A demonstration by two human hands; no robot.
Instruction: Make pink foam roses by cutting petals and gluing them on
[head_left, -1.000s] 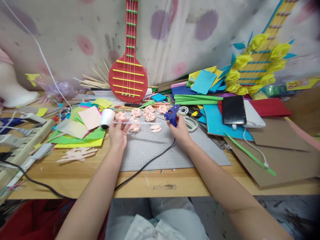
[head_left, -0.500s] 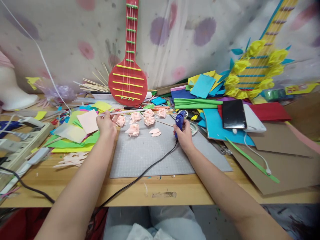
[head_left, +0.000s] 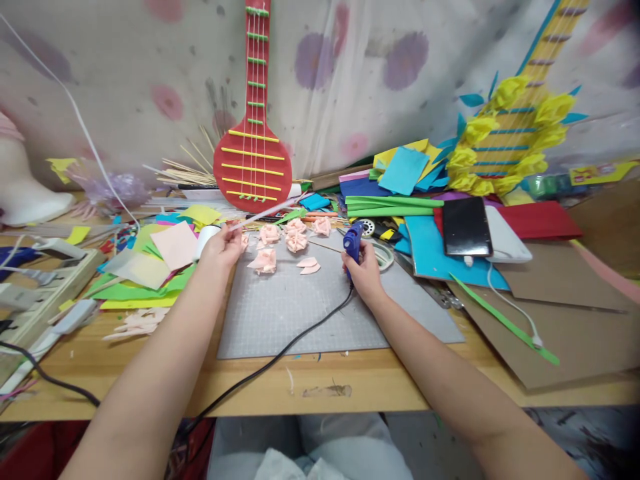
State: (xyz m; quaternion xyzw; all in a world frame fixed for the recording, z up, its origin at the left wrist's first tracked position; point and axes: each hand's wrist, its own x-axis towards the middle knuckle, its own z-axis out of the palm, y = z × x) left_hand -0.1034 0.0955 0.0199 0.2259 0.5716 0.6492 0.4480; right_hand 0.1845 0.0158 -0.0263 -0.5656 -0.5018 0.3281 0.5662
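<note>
While left hand (head_left: 220, 245) lifts glue stick (head_left: 263, 213), right hand (head_left: 363, 270) grasps glue gun (head_left: 353, 240)

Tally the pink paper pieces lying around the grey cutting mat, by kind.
Folded pink paper flowers: 5
Loose pink paper petals: 2
Total: 7

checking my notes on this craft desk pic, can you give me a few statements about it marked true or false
1. The right hand grips a blue glue gun. True.
2. The left hand holds scissors. False: it holds a thin clear stick.
3. Pink paper flowers lie at the far edge of the grey cutting mat. True.
4. The black phone lies on the mat. False: it rests on coloured sheets at the right.
</note>
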